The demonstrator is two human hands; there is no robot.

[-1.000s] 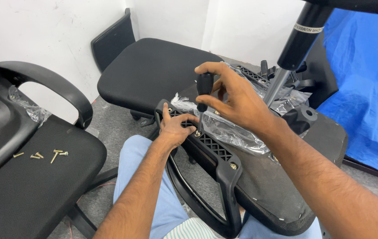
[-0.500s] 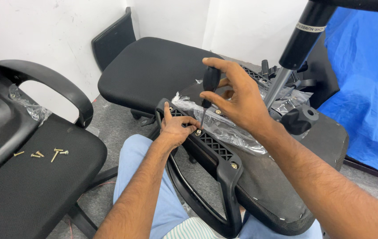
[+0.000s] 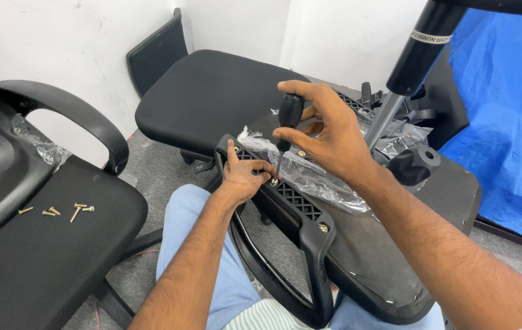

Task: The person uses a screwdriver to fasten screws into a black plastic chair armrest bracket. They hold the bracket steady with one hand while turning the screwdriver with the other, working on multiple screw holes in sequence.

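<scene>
Our right hand (image 3: pixel 328 137) is closed around the screwdriver (image 3: pixel 286 125), held nearly upright with its tip down on the screw (image 3: pixel 273 181) in the black armrest bracket (image 3: pixel 285 198), while our left hand (image 3: pixel 245 177) pinches that screw just beside the tip.

a single head-worn view, close, angled down and forward over the hands (image 3: pixel 285 153) and lap
</scene>
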